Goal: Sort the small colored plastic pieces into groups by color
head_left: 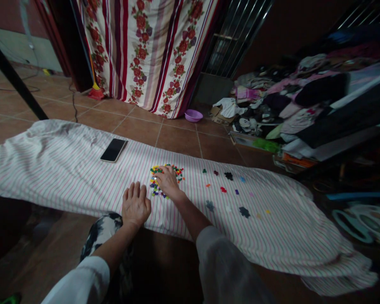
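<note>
A heap of small coloured pieces (177, 172) lies on a striped cloth (50, 169) spread over the tiled floor. My right hand (167, 181) rests on the heap with its fingers curled down into the pieces; whether it holds any is hidden. My left hand (135, 204) lies flat on the cloth just left of the heap, fingers stretched out, holding nothing. Several small sorted clusters of pieces (228, 176) sit on the cloth to the right of the heap.
A dark phone (113, 150) lies on the cloth at the far left of the heap. A purple bowl (193, 115) stands on the floor by a floral curtain (152, 50). A pile of clothes (291, 105) fills the right side. My patterned knee (104, 230) is below.
</note>
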The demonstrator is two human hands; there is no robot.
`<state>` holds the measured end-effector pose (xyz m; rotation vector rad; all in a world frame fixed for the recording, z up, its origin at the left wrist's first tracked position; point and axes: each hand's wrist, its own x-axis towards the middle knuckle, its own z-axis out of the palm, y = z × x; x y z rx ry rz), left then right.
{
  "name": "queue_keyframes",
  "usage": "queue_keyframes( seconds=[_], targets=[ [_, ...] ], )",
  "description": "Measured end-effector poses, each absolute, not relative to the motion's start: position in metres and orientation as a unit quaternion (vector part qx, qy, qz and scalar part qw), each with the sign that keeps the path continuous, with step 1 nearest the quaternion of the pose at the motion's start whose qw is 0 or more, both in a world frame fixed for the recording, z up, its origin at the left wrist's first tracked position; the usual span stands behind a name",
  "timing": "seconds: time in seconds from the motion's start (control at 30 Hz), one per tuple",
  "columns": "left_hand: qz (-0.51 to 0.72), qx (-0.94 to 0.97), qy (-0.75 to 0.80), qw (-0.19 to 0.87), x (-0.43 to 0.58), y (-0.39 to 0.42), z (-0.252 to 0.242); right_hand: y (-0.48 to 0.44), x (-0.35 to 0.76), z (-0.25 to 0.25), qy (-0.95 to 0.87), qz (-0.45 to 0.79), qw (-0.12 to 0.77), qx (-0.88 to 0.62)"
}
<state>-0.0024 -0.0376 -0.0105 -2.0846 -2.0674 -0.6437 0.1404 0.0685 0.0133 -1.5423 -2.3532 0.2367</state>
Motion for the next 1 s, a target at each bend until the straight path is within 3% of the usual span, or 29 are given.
queue_keyframes(
  seconds=[0.53,1.0],
  targets=[
    [-0.205,-0.691,-0.69,0.056,-0.002,-0.037,-0.011,0.075,0.144,0.009,-0.838,0.083,0.19,-0.505],
    [-0.199,-0.695,-0.688,0.065,-0.002,-0.038,-0.01,0.076,0.158,-0.008,-0.745,0.165,0.364,-0.534]
  ],
)
